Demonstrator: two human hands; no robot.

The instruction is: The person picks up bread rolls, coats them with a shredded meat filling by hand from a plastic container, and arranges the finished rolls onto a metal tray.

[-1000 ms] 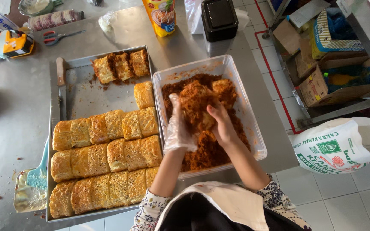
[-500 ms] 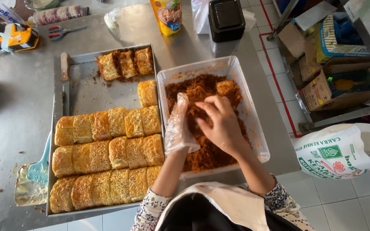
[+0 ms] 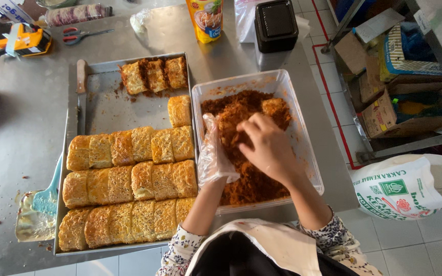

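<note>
My left hand point(image 3: 213, 156), in a clear plastic glove, and my bare right hand point(image 3: 268, 148) are both inside a clear plastic tub point(image 3: 231, 79) of reddish-brown shredded floss point(image 3: 254, 185). They close together around a floss-covered bun point(image 3: 231, 125), which is mostly hidden under my fingers. Another bun point(image 3: 276, 107) lies in the floss at the tub's far right. Left of the tub, a metal tray point(image 3: 111, 105) holds rows of golden seeded buns point(image 3: 129, 179), one single bun point(image 3: 179, 110), and three floss-coated buns point(image 3: 154, 75) at its far end.
A knife point(image 3: 81, 84) lies along the tray's left edge. A blue spatula point(image 3: 47, 197) rests on a wrapper beside it. A yellow pouch point(image 3: 205, 20), black container point(image 3: 276, 25), scissors point(image 3: 80, 36) and tape dispenser point(image 3: 24, 41) stand farther back. A white plastic bag point(image 3: 410, 186) and boxes point(image 3: 384, 102) lie to the right.
The floss-covered bun was held higher in both hands; it is now lower in the tub, and my right hand has shifted over the top of it.
</note>
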